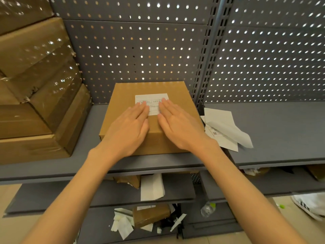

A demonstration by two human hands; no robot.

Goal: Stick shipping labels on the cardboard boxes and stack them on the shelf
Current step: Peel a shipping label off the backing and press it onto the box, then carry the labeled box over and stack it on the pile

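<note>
Left hand [131,128] and right hand [177,126] flat, fingers straight, pressing shipping label [151,103] onto cardboard box [123,111]

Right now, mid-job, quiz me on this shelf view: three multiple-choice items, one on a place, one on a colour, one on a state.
1. Where does the cardboard box with the label sit?
A. on the floor
B. on the grey shelf, in front of the pegboard
C. on top of the wrapped stack

2. What colour is the shipping label?
A. white
B. yellow
C. blue

3. How do the hands lie?
A. both grip the box sides
B. one holds a tape roll
C. both lie flat on the box top, fingers on the label

Answers: 1 B, the box stands on the shelf board. 2 A, white paper with dark print. 3 C, the left hand and right hand show straight fingers reaching onto the label.
</note>
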